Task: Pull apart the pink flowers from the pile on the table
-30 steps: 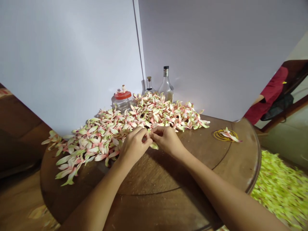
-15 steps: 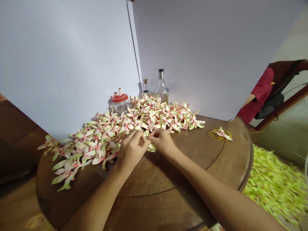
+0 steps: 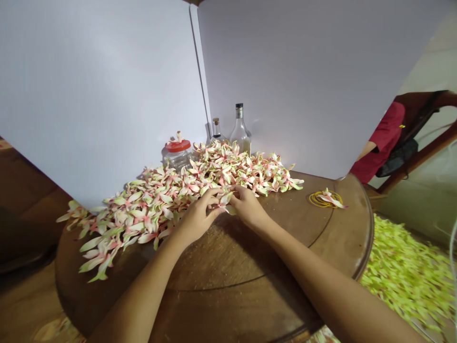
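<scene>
Between my two hands is a pale pink-and-green flower [image 3: 224, 199], held just above the table at the front edge of a heap. My left hand [image 3: 200, 214] pinches it from the left with thumb and fingers. From the right, my right hand [image 3: 248, 206] has its fingers closed on the same flower, and part of the bloom is hidden by them. Behind both hands spreads a large heap of similar flowers [image 3: 143, 209] in white, pink and green.
A round wooden table [image 3: 285, 228] carries the heap. At its back stand a red-lidded jar [image 3: 178, 155] and two glass bottles [image 3: 241, 133], against white panels [image 3: 303, 85]. Yellow rubber bands [image 3: 316, 200] lie right. Yellow-green petals [image 3: 407, 271] cover the floor; a person's red sleeve [image 3: 387, 126] shows.
Both hands have turned and their fingers have opened out somewhat, so the flower between them now shows more. The heap and the bottles stay as they were.
</scene>
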`<state>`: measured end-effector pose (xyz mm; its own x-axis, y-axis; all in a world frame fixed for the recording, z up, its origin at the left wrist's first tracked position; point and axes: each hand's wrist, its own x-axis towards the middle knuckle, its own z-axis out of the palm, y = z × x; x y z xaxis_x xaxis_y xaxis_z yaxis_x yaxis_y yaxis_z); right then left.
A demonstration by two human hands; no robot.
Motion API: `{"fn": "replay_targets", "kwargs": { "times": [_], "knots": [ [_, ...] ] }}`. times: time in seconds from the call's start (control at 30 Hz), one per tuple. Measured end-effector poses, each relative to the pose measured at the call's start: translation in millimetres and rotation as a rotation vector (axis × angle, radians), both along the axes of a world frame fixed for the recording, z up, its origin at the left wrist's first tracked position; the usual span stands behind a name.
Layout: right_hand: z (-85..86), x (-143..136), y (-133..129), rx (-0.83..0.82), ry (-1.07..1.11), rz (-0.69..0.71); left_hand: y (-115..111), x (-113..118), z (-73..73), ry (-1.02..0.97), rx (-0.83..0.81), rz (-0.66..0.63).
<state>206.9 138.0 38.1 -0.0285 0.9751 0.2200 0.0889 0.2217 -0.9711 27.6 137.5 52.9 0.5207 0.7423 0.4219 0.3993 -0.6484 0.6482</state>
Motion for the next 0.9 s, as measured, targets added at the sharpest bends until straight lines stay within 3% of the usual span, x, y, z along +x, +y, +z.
{"fn": "replay_targets", "kwargs": {
  "times": [0.4,0.63,0.9],
  "knots": [
    [12.9,7,-10,-0.052,0.147,0.185,15,-10,-8.3,-0.105,-0.012,0.102],
    [20.0,7,-17,0.223,-0.010,0.413,15,-7,-0.5,-0.444,-0.139,0.064],
    [16.5,5,-19,0.230,-0.087,0.372,13,-9,3.8,-0.535,-0.131,0.125]
  ]
}}
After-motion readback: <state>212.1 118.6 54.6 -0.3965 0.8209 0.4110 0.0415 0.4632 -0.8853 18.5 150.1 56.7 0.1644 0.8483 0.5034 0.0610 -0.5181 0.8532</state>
